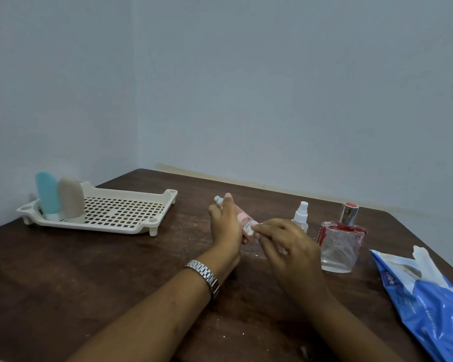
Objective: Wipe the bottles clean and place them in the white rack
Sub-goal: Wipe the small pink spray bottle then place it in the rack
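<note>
Head view, nearest first: a silver link watch (203,276) sits on the left wrist above the dark brown wooden table (89,283). At 4 o'clock from the hands lies a crinkled blue plastic wipes packet (429,304) with a white sheet poking out.

At the centre the left hand (225,226) is wrapped around a small pink plastic bottle with a white cap (242,218), held off the table and tilted, cap towards 11 o'clock. The right hand (285,244) pinches a white scrap (251,232), probably a piece of wipe, against the bottle's lower end.

The bottle looks light and stiff, and likely slick once damp. A grip round the middle of the body, as now, seems safest.

At 2 o'clock stands a square clear glass perfume bottle with red trim and a silver cap (338,246), probably heavy and breakable. Just beyond the right hand is a small clear spray bottle with a white nozzle (300,218).

At 10 o'clock, well apart, the white perforated plastic rack (131,218) holds a blue rounded bottle (47,194) and a beige rounded bottle (70,199) upright at its left end. Nothing stands between hands and rack.
</note>
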